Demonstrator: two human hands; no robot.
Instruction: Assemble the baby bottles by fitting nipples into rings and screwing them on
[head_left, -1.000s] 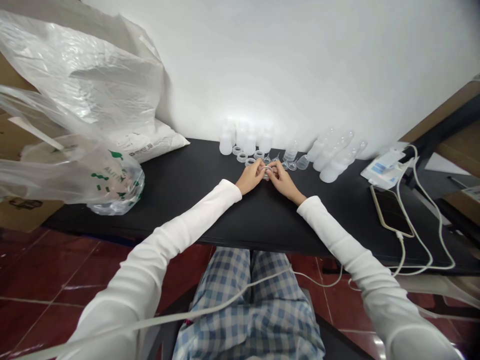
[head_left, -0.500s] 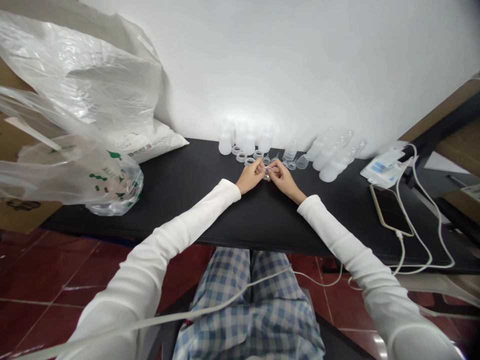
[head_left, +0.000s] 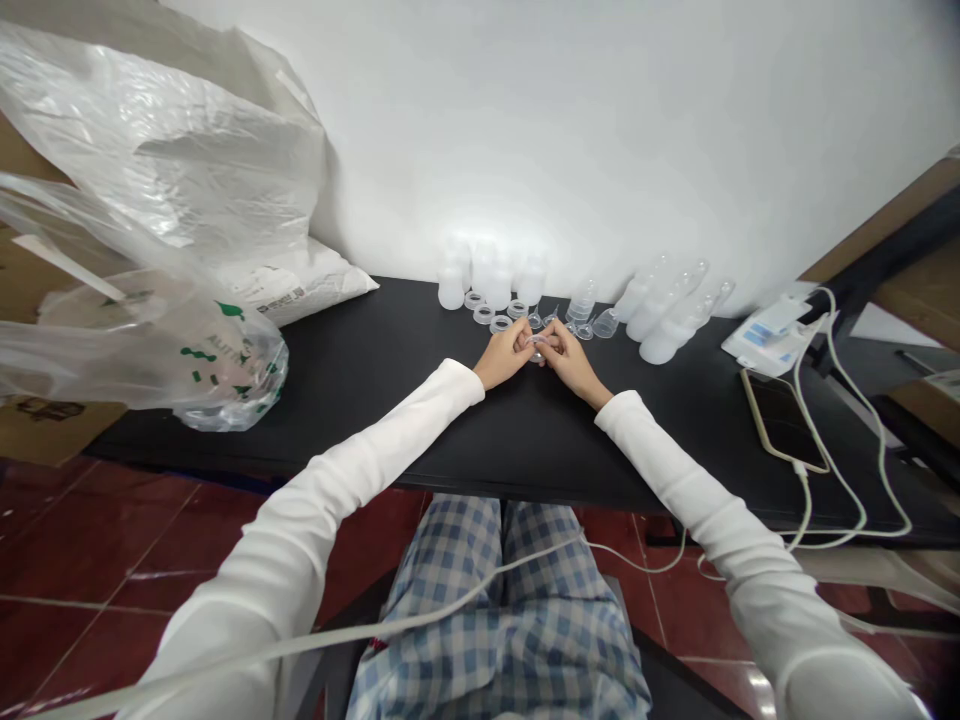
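1. The left hand (head_left: 512, 352) and right hand (head_left: 570, 362) meet over the black tabletop (head_left: 390, 400), their fingertips pinching a small clear plastic piece (head_left: 535, 340) between them.
2. The fingers hide most of that piece, so its shape is hard to make out.
3. Just ahead lie small clear rings (head_left: 484, 314), near frosted plastic bottles (head_left: 451, 290) whose pale outlines almost vanish against the white wall (head_left: 600, 150).

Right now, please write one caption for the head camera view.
Left hand and right hand pinch a small clear plastic piece at a black table, near translucent bottles.
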